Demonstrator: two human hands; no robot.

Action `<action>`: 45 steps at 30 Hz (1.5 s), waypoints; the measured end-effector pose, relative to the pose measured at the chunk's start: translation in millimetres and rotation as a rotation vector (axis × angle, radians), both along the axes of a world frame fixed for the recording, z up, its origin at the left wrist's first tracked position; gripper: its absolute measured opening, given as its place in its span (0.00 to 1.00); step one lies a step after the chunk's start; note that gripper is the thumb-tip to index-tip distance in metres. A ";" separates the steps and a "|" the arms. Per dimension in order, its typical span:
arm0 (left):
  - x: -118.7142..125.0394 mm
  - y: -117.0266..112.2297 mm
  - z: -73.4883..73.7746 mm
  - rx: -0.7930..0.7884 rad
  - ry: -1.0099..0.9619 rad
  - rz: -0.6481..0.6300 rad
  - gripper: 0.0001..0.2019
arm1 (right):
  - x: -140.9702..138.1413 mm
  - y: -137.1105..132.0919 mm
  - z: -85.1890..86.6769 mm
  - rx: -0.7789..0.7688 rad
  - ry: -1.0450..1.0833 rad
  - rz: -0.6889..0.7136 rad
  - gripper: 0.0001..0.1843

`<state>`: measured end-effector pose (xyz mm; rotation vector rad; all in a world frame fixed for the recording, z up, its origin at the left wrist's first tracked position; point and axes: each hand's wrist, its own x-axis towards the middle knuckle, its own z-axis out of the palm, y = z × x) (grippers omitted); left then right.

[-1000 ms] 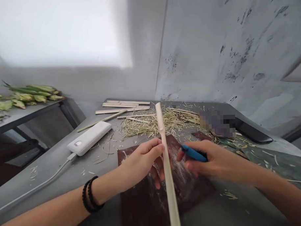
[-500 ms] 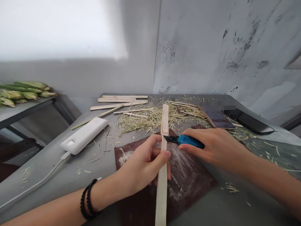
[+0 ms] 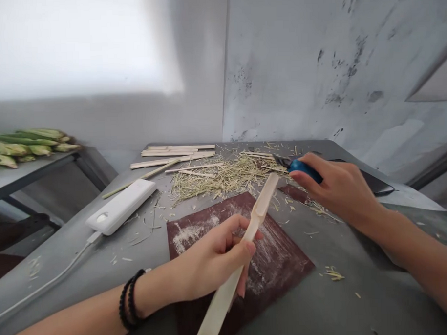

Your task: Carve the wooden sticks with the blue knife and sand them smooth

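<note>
My left hand (image 3: 215, 258) is closed around a long pale bamboo strip (image 3: 263, 200), which slants from the bottom edge up to the right over a dark red-brown mat (image 3: 278, 258). My right hand (image 3: 337, 188) is closed on a blue-handled knife (image 3: 299, 167), lifted away to the upper right of the strip, with its dark blade pointing left over the shavings. The knife and the strip are apart.
A heap of thin straw-like shavings (image 3: 224, 175) lies behind the mat. Cut pale strips (image 3: 177, 152) lie at the back of the grey table (image 3: 83, 250). A white power bank (image 3: 120, 206) with a cable sits at left. Green leafy stalks (image 3: 28, 142) rest on a side shelf.
The knife was against the strip just above my left fingers; my right hand has swept it up and to the right, clear of the strip. My left hand tilted the strip's tip rightward.
</note>
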<state>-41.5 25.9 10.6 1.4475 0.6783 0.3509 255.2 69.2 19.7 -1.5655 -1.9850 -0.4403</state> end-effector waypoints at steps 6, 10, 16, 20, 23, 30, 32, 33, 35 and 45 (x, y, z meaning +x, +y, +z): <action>-1.7 7.5 0.4 -0.020 -0.013 0.119 0.23 | -27.1 -8.6 -16.2 -0.109 -0.128 0.222 0.28; -2.3 8.4 -1.7 -0.005 -0.001 0.176 0.26 | -40.0 -17.1 -18.2 -0.156 -0.158 0.303 0.26; -0.3 9.6 -7.0 0.076 -0.015 0.257 0.28 | -45.7 -24.1 -16.0 -0.219 -0.183 0.338 0.25; 0.5 9.4 -7.4 0.116 0.002 0.269 0.27 | -44.6 -23.7 -15.9 -0.236 -0.205 0.338 0.27; -0.1 8.7 -8.0 0.121 0.019 0.272 0.28 | -43.5 -23.5 -14.9 -0.258 -0.218 0.335 0.27; -0.3 8.8 -7.6 0.133 0.037 0.288 0.27 | -42.7 -22.3 -17.6 -0.245 -0.233 0.310 0.28; 0.2 10.0 -6.2 0.145 0.049 0.290 0.26 | -45.1 -21.7 -20.6 -0.216 -0.241 0.295 0.29; 0.4 10.6 -5.3 0.153 0.055 0.291 0.25 | -46.2 -20.8 -22.0 -0.206 -0.246 0.291 0.30; 0.6 10.7 -3.6 0.169 0.060 0.303 0.24 | -45.4 -16.8 -23.3 -0.205 -0.260 0.279 0.31; 3.3 -0.9 0.1 0.102 0.071 0.202 0.21 | 10.4 8.3 -0.4 -0.130 -0.106 -0.122 0.35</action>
